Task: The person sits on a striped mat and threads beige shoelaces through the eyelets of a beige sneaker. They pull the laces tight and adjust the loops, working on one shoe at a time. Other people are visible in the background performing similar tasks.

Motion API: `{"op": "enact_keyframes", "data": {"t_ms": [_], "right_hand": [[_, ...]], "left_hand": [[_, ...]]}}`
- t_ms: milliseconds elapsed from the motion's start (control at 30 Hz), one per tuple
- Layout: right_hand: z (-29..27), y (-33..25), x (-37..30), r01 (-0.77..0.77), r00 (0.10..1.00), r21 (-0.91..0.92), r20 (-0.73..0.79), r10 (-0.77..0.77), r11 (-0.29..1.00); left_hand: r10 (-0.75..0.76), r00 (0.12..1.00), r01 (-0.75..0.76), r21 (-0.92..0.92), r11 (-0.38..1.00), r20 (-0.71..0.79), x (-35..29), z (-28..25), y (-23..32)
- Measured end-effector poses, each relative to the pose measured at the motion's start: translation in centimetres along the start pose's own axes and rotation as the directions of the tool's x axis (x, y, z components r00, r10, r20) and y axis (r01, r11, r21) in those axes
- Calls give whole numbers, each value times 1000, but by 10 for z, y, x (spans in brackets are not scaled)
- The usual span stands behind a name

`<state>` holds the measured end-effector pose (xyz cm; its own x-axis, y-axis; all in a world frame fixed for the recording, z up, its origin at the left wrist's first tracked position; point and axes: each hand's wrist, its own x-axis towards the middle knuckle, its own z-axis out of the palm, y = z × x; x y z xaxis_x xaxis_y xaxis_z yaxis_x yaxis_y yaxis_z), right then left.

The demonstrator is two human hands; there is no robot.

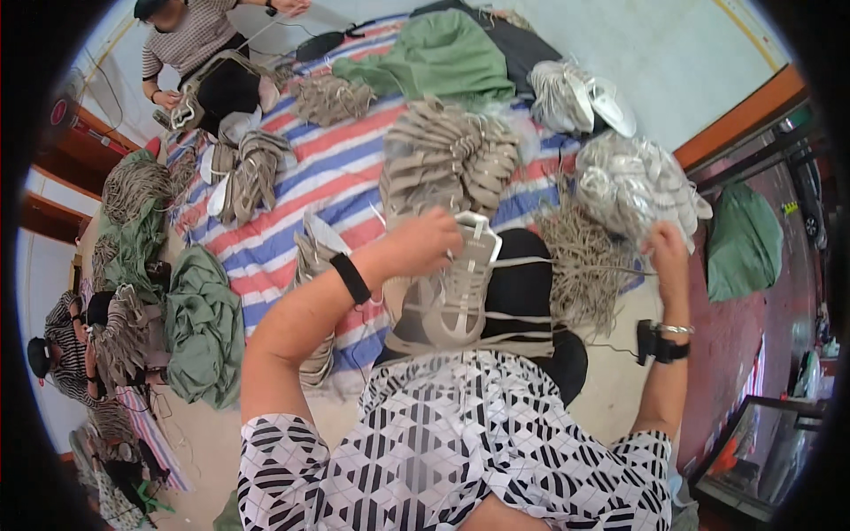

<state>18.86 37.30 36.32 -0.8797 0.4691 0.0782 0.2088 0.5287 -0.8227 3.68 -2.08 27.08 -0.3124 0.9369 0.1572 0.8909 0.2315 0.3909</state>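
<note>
On my lap, with its toe toward me, lies a beige shoe upper [462, 288] with a white-edged opening. Pale shoelaces [522, 316] thread across it and trail to the right over my dark trousers. My left hand [429, 245] is closed at the upper's far left edge; what its fingertips pinch is hidden. Out to the right, my right hand [666, 246] is raised and closed in a pinch, next to the plastic-wrapped shoes. A thin strand, seemingly a shoelace, runs toward its fingers across the heap of loose laces [584, 265].
Stacked beige uppers [447, 159] lie ahead on a striped sheet [257, 243]. Bagged pale shoes [633, 181] stand at the right, green sacks [202, 323] at the left and far side. Two other people [190, 40] sit at the far left and left, with uppers beside them.
</note>
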Motion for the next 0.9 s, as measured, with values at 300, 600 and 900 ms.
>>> {"op": "enact_keyframes", "data": {"t_ms": [300, 600, 900], "right_hand": [[200, -21, -16, 136, 741, 338, 589, -322, 931], [239, -39, -34, 604, 605, -22, 663, -441, 797], [201, -1, 21, -217, 956, 506, 285, 76, 835]], "left_hand": [[-97, 994, 99, -55, 994, 51, -2, -14, 6], [-159, 974, 126, -197, 972, -159, -19, 11, 7], [-278, 944, 248, -174, 953, -177, -17, 5, 32]]}}
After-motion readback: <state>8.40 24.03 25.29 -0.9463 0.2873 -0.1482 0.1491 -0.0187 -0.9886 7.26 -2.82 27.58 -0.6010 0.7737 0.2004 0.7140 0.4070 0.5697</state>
